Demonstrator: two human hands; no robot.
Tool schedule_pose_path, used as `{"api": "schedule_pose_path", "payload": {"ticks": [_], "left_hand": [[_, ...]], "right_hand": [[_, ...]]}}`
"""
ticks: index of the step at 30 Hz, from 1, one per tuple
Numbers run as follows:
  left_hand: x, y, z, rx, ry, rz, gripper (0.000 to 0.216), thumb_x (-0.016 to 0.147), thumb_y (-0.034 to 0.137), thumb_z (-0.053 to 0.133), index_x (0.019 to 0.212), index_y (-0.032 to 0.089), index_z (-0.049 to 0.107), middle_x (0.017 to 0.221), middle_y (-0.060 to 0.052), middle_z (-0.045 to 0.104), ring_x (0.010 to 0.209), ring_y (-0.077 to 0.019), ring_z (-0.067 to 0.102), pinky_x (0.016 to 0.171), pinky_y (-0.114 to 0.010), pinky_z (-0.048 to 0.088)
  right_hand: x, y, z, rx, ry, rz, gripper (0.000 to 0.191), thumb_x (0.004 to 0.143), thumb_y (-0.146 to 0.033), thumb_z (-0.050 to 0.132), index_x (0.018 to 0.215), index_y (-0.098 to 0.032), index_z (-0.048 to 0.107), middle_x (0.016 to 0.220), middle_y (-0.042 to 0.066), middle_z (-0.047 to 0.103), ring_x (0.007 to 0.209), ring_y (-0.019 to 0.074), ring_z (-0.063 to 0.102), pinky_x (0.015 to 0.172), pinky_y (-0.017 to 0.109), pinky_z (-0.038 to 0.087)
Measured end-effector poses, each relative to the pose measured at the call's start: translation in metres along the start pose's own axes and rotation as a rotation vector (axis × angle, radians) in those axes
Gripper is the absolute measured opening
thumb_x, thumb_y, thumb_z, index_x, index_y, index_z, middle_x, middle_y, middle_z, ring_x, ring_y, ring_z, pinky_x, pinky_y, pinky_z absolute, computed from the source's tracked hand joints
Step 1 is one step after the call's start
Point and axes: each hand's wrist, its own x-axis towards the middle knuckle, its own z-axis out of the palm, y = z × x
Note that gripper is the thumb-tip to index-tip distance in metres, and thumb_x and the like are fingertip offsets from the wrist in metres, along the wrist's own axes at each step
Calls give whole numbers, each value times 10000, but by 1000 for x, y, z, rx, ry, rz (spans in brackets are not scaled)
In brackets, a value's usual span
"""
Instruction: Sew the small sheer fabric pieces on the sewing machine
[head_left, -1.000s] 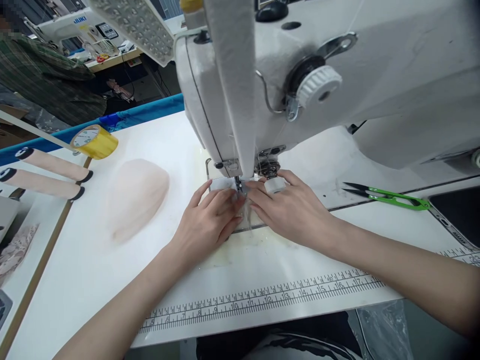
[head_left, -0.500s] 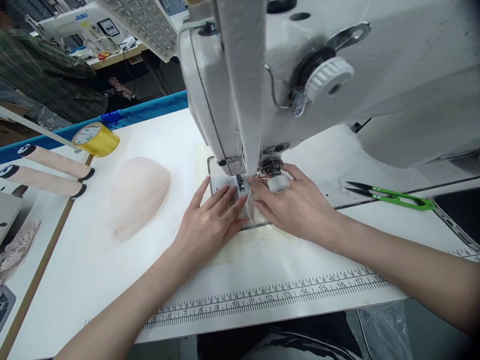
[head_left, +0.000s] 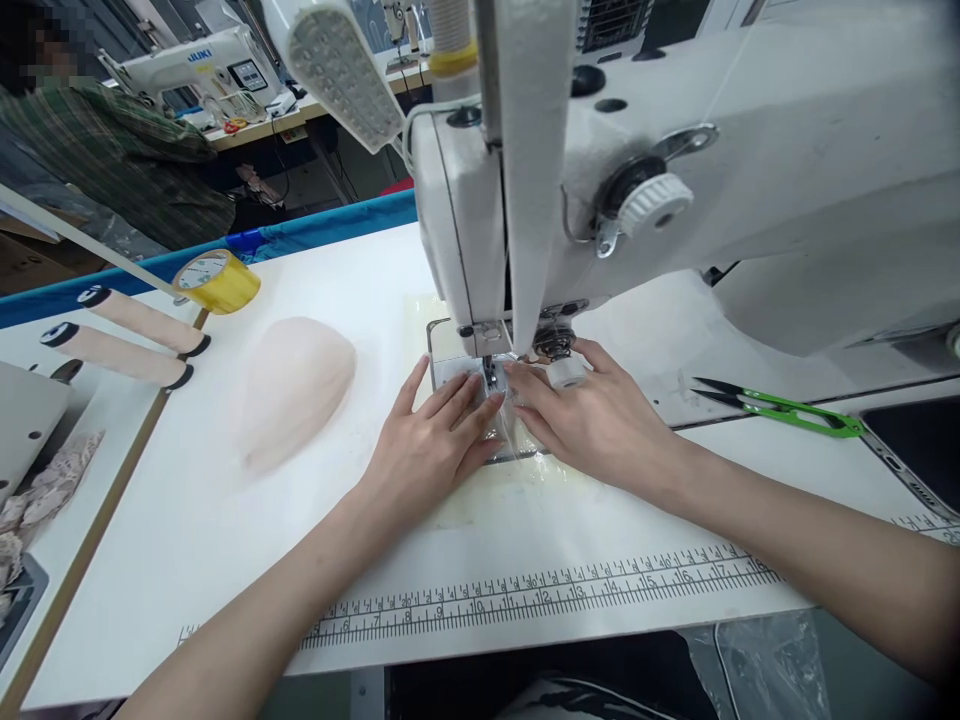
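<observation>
My left hand (head_left: 431, 440) lies flat on the white table, fingers stretched toward the needle of the white sewing machine (head_left: 675, 180). My right hand (head_left: 592, 415) lies flat on the other side of the presser foot (head_left: 491, 372), with a white thimble-like ring (head_left: 566, 373) on one finger. Both hands press a small thin, almost clear piece of fabric (head_left: 510, 435) down on the needle plate. Fingertips of the two hands nearly meet at the foot.
A pale pink padded cup piece (head_left: 292, 385) lies left of the hands. Yellow tape roll (head_left: 217, 282) and two pink rolls (head_left: 127, 335) sit further left. Green thread snips (head_left: 780, 405) lie to the right. A printed ruler (head_left: 540, 592) runs along the table front. A person in a green striped shirt (head_left: 112, 160) stands at far left.
The view has tipped upward and shifted a little. Both hands stay flat at the presser foot, with the fabric fed slightly further under it.
</observation>
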Motion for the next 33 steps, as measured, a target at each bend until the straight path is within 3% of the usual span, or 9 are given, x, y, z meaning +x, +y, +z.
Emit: {"api": "schedule_pose_path", "payload": {"ticks": [5,9,11,13,17,21,23,27,33], "left_hand": [[-3,1,-5,-7,32,22,342,951,326,537,1239,156,606,1242,-117,662,1165,-254,622,1128,-556,350],[-7,3,-12,-97,32,181,403,908,425,570,1158,112,619,1174,-130,689,1094,-258,649,1001,-451,499],[-8,3,-13,-72,63,237,280,920,336,562,1074,113,633,1117,-127,709,1048,-244,669,921,-388,546],[-8,4,-12,-45,104,235,139,928,171,524,1003,117,628,1056,-111,727,993,-215,689,860,-338,566],[-9,5,-9,-137,118,91,138,922,77,484,998,113,594,1000,-91,731,893,-176,705,738,-296,583],[-8,7,-8,-142,107,68,168,910,136,534,1065,105,590,1064,-116,719,919,-195,699,735,-318,591],[-7,9,-8,-107,85,68,276,905,167,548,1168,89,576,1143,-145,697,977,-224,686,750,-345,594],[-7,10,-7,-62,86,39,370,906,169,547,1272,113,559,1192,-136,684,1010,-240,672,774,-375,596],[-9,8,-7,-27,71,113,296,909,153,549,1183,75,631,1191,-132,685,1127,-254,647,891,-384,592]], "right_hand": [[-1,0,1,37,36,-18,181,916,-144,488,977,-139,659,794,64,715,982,243,620,988,420,343],[-3,1,-2,80,52,-93,240,899,-44,444,945,-165,646,921,35,720,804,165,602,873,336,384],[-4,3,-5,143,51,-118,224,909,-60,449,898,-164,647,915,27,715,753,147,582,819,310,391],[-4,6,-9,233,39,-133,192,953,-225,484,917,-149,656,911,47,711,760,160,583,808,322,396],[-5,10,-13,338,-16,-158,560,898,-631,478,1002,-113,664,961,106,705,819,215,592,810,376,417],[-6,4,-10,215,54,-170,176,944,-216,522,900,-154,681,942,43,716,785,157,586,785,322,419],[-7,1,-9,159,110,-208,213,920,-72,503,844,-168,677,950,16,721,834,140,603,800,305,418],[-9,-1,-9,156,136,-265,216,927,-81,513,829,-178,679,911,11,729,897,145,621,834,328,438],[-9,-1,-10,149,129,-250,214,916,-68,521,844,-184,686,835,-14,729,799,137,628,873,347,455]]}}
